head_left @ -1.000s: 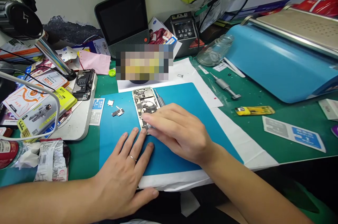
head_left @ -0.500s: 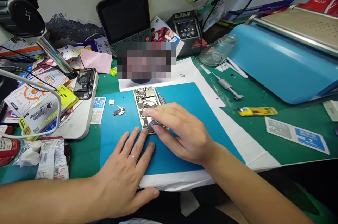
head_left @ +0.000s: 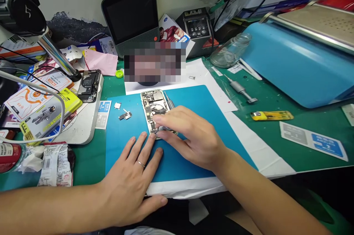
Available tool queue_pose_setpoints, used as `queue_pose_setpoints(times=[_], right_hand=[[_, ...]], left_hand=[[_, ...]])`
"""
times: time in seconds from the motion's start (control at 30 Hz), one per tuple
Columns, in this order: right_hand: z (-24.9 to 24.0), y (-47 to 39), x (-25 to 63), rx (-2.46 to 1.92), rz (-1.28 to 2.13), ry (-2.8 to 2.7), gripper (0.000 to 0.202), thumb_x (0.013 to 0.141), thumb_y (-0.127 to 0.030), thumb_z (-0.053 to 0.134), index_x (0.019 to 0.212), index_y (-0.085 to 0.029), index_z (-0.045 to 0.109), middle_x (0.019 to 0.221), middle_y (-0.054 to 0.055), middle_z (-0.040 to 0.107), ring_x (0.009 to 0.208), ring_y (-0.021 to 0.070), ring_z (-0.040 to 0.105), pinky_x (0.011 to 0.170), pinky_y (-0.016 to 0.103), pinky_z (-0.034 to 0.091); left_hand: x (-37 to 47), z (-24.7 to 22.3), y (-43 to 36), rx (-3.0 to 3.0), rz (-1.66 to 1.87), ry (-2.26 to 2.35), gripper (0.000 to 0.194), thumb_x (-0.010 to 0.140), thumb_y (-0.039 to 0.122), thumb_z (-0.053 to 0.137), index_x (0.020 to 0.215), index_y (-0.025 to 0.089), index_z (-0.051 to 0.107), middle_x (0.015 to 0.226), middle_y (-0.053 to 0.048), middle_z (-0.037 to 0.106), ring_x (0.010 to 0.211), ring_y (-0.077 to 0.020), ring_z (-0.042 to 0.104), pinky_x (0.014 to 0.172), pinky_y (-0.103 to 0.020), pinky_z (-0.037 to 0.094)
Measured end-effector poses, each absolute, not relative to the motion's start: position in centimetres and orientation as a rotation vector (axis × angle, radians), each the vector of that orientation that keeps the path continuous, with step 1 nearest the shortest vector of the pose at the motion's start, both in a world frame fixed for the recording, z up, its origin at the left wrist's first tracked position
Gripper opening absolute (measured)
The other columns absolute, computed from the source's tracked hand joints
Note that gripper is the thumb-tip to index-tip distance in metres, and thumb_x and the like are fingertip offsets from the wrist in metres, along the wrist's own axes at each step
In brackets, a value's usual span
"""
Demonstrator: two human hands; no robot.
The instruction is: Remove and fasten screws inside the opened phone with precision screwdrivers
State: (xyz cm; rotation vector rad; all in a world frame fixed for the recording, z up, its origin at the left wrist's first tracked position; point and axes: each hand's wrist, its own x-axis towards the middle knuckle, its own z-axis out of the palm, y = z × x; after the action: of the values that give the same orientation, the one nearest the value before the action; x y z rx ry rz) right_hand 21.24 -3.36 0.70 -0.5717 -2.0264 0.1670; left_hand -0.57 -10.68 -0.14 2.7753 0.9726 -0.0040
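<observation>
An opened phone [head_left: 153,107] with its inner parts exposed lies on the blue mat [head_left: 188,98]. My left hand [head_left: 135,176] rests flat on the mat with fingers spread, its fingertips at the phone's lower left edge. Over the lower part of the phone, my right hand [head_left: 190,137] pinches a small grey tool [head_left: 163,128] between thumb and fingers. Its tip is too small to make out. Beside the phone's right edge lies a thin screwdriver [head_left: 169,101], partly behind my right hand. Small metal parts [head_left: 125,114] sit on the mat to the left.
Another opened phone [head_left: 89,86] lies on a white stand at the left, near boxes [head_left: 52,113]. To the right are a grey screwdriver [head_left: 240,89], a yellow tool [head_left: 272,116], a glass jar [head_left: 231,50] and a blue sheet [head_left: 287,65]. A dark screen [head_left: 131,13] stands behind.
The tool in my right hand has tilted over, and my right fingers have shifted slightly. My left hand stays in place. The view has moved a little.
</observation>
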Motion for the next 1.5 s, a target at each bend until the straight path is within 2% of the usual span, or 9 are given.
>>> queue_pose_setpoints(times=[0.2, 0.4, 0.6, 0.77, 0.9, 1.07, 1.2, 1.3, 1.5], right_hand=[[0.85, -3.45, 21.29, -0.53, 0.246, -2.044, 0.042, 0.096, -0.007, 0.056, 0.136, -0.019, 0.055, 0.11, 0.009, 0.077, 0.104, 0.0199, 0.073, 0.09, 0.036, 0.061], [0.68, -3.29, 21.4, -0.557, 0.23, -2.013, 0.037, 0.095, -0.01, 0.062, 0.13, -0.022, 0.059, 0.091, 0.004, 0.076, 0.083, 0.0171, 0.072, 0.078, 0.032, 0.059], [0.76, -3.3, 21.23, -0.569, 0.271, -2.019, 0.043, 0.096, -0.006, 0.054, 0.137, -0.02, 0.054, 0.115, 0.01, 0.076, 0.104, 0.0196, 0.072, 0.089, 0.037, 0.06], [0.42, -3.2, 21.01, -0.551, 0.224, -2.012, 0.035, 0.095, -0.01, 0.062, 0.129, -0.017, 0.057, 0.098, 0.007, 0.077, 0.086, 0.0186, 0.071, 0.079, 0.035, 0.058], [0.33, -3.21, 21.09, -0.533, 0.263, -2.02, 0.04, 0.095, -0.005, 0.057, 0.133, -0.014, 0.054, 0.115, 0.013, 0.075, 0.103, 0.0193, 0.071, 0.089, 0.035, 0.058], [0.11, -3.22, 21.17, -0.538, 0.234, -2.037, 0.046, 0.094, -0.009, 0.064, 0.138, -0.018, 0.051, 0.106, 0.008, 0.077, 0.088, 0.0181, 0.071, 0.079, 0.034, 0.058], [0.09, -3.26, 21.29, -0.539, 0.282, -2.046, 0.05, 0.098, -0.01, 0.055, 0.145, -0.022, 0.046, 0.117, 0.009, 0.075, 0.104, 0.0204, 0.071, 0.087, 0.038, 0.059], [0.0, -3.23, 21.36, -0.562, 0.302, -2.025, 0.052, 0.095, -0.005, 0.057, 0.143, -0.023, 0.048, 0.111, 0.008, 0.075, 0.096, 0.0184, 0.07, 0.085, 0.035, 0.058], [-0.07, -3.14, 21.33, -0.552, 0.285, -2.102, 0.044, 0.102, -0.021, 0.053, 0.145, -0.024, 0.043, 0.117, 0.01, 0.071, 0.106, 0.0218, 0.066, 0.091, 0.04, 0.057]], left_hand=[[-0.53, -0.21, -10.75, 2.769, 0.002, 0.976, 0.09, 0.097, 0.067, 0.048, 0.162, 0.01, 0.023, 0.17, -0.022, 0.013, 0.158, -0.0424, 0.009, 0.126, -0.06, 0.017], [-0.5, -0.13, -10.66, 2.779, 0.003, 0.967, 0.088, 0.098, 0.067, 0.046, 0.16, 0.009, 0.026, 0.169, -0.024, 0.014, 0.157, -0.0431, 0.011, 0.125, -0.061, 0.017], [-0.41, 0.12, -10.54, 2.773, -0.052, 0.959, 0.088, 0.098, 0.067, 0.046, 0.161, 0.009, 0.024, 0.169, -0.025, 0.014, 0.157, -0.0444, 0.01, 0.124, -0.062, 0.018], [-0.55, 0.03, -10.56, 2.772, -0.044, 0.961, 0.088, 0.098, 0.068, 0.045, 0.161, 0.01, 0.024, 0.169, -0.025, 0.014, 0.157, -0.0441, 0.012, 0.124, -0.061, 0.018], [-0.49, 0.03, -10.48, 2.773, -0.054, 0.961, 0.089, 0.098, 0.067, 0.046, 0.161, 0.009, 0.023, 0.169, -0.025, 0.013, 0.157, -0.0444, 0.009, 0.124, -0.061, 0.018], [-0.45, -0.02, -10.54, 2.783, -0.05, 0.953, 0.088, 0.098, 0.068, 0.044, 0.16, 0.008, 0.025, 0.168, -0.026, 0.016, 0.157, -0.0449, 0.013, 0.123, -0.061, 0.019], [-0.48, -0.1, -10.62, 2.784, -0.04, 0.96, 0.089, 0.098, 0.068, 0.045, 0.161, 0.008, 0.023, 0.168, -0.026, 0.016, 0.157, -0.045, 0.011, 0.123, -0.061, 0.019], [-0.46, -0.1, -10.58, 2.784, -0.048, 0.955, 0.089, 0.098, 0.067, 0.045, 0.161, 0.009, 0.024, 0.169, -0.026, 0.014, 0.157, -0.0452, 0.01, 0.123, -0.061, 0.019], [-0.46, -0.1, -10.58, 2.796, -0.024, 0.955, 0.088, 0.099, 0.066, 0.045, 0.161, 0.009, 0.022, 0.168, -0.025, 0.015, 0.157, -0.0446, 0.009, 0.124, -0.061, 0.019]])
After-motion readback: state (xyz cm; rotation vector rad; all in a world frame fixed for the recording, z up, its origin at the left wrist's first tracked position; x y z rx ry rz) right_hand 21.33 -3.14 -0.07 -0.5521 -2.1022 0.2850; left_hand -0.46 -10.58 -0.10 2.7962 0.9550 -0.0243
